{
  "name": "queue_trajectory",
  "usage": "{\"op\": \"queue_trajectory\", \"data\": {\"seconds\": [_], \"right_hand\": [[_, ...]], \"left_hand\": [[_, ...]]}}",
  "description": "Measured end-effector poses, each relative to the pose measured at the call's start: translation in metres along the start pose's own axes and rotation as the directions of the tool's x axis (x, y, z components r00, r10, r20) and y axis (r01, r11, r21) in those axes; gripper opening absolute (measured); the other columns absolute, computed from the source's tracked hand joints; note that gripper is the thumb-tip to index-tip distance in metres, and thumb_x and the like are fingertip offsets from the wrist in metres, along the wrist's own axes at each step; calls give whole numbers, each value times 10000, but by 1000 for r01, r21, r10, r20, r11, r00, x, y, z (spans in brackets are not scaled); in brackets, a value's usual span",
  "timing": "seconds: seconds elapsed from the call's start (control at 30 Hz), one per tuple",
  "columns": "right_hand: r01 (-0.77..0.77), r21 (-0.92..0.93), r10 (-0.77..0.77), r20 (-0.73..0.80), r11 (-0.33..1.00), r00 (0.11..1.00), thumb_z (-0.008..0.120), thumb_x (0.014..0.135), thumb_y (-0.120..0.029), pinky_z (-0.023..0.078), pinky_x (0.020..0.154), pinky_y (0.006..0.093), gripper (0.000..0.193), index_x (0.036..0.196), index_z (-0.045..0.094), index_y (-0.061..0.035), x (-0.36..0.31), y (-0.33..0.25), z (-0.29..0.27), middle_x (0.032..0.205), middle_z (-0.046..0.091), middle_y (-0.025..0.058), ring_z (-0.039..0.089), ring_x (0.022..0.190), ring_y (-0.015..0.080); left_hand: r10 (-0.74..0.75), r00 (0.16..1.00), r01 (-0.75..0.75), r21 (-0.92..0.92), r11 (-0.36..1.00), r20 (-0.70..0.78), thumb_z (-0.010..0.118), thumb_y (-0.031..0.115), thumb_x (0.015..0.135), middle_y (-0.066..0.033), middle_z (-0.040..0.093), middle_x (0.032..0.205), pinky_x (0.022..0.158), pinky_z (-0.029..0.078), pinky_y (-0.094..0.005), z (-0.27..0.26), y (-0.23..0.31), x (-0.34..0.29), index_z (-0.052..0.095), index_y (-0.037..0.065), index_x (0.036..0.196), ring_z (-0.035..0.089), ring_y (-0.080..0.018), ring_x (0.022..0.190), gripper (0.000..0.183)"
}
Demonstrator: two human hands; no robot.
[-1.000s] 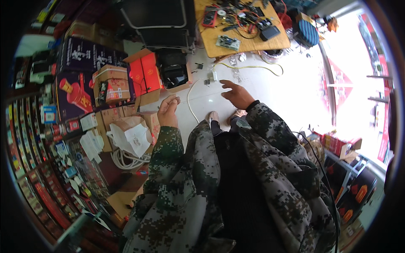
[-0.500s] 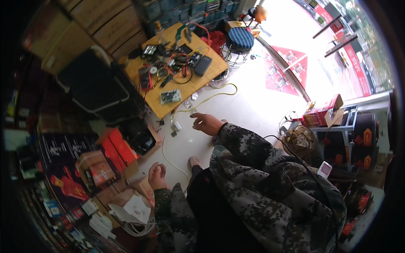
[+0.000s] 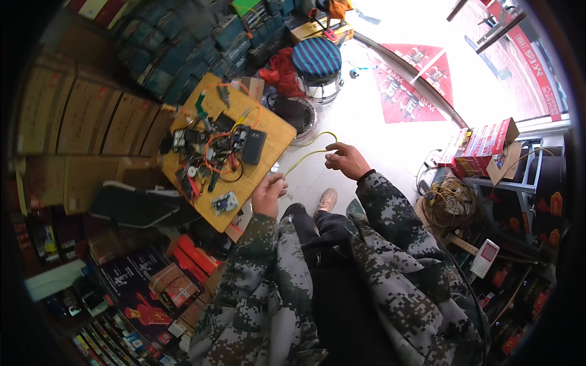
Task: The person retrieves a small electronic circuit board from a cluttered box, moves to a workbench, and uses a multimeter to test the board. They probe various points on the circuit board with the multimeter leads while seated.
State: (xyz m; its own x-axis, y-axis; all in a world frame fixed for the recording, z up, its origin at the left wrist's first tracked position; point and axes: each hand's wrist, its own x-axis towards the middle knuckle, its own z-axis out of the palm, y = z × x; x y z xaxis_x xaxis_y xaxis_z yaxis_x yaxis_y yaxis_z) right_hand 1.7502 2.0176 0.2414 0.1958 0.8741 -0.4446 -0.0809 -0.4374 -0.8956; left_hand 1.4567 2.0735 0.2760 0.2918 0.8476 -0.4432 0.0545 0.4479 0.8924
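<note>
My left hand [image 3: 268, 194] hovers by the near right edge of a small wooden table [image 3: 279, 131], its fingers loosely bent and nothing seen in them. Farther right, above the pale floor, my right hand [image 3: 348, 161] has its index finger apart from the other bent fingers. It appears free of any object. A yellow cable [image 3: 307, 155] runs along the floor behind both hands; I see no grip on it. On the table lie a black box-shaped device [image 3: 254, 147], a clear bag of small parts [image 3: 225, 202], a red and black meter [image 3: 187, 184] and tangled leads.
Behind the table stands a blue striped stool [image 3: 317, 57]. Stacked cartons [image 3: 91, 116] and a dark folding chair [image 3: 137, 205] are at the left. Open boxes [image 3: 177, 287] crowd the lower left. A cable coil [image 3: 452, 201] and a red carton [image 3: 479, 146] lie at the right.
My view has turned and the table now appears nearer. Both hands have risen in the picture and moved right, the left one reaching the table's edge. Neither has visibly taken anything.
</note>
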Motion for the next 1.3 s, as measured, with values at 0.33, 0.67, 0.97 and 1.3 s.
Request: {"op": "queue_trajectory", "data": {"seconds": [0.33, 0.67, 0.97, 1.3], "right_hand": [[-68, 23, 71, -216, 997, 974, 725, 967, -117, 561, 729, 306, 302, 1227, 679, 30, 123, 20, -139, 835, 715, 100, 723, 789, 172], [-305, -145, 246, -328, 941, 912, 833, 837, -158, 572, 937, 381, 660, 1437, 595, -20, 382, 65, -287, 1166, 736, 196, 727, 1056, 293], [-228, -135, 208, -146, 964, 967, 844, 895, -226, 556, 1030, 396, 724, 1430, 501, 122, 580, 73, -273, 1316, 675, 300, 692, 1202, 349], [-235, -11, 234, -53, 972, 971, 837, 932, -239, 470, 1137, 411, 729, 1459, 497, 132, 564, 17, -290, 1371, 648, 266, 635, 1277, 325]], "left_hand": [[-17, 999, 12, 102, 995, 45, 708, 83, 983, -57, 732, 1155, 961, 525, -287, 133, -16, 223, 728, -19, 1226, 665, -123, 1048, 264], [-280, 934, 296, 41, 954, -221, 744, 362, 1010, -107, 496, 1604, 1178, 378, -466, 199, -80, 571, 434, 70, 1616, 450, -281, 1491, 741], [-234, 921, 323, 272, 906, -311, 825, 401, 932, -223, 412, 1665, 1269, 301, -414, 210, -100, 705, 287, -83, 1639, 397, -333, 1540, 1011], [-290, 904, 236, -200, 951, -313, 862, 359, 901, -193, 559, 1548, 1203, 386, -376, 214, -38, 660, 520, -94, 1505, 531, -278, 1405, 828]]}}
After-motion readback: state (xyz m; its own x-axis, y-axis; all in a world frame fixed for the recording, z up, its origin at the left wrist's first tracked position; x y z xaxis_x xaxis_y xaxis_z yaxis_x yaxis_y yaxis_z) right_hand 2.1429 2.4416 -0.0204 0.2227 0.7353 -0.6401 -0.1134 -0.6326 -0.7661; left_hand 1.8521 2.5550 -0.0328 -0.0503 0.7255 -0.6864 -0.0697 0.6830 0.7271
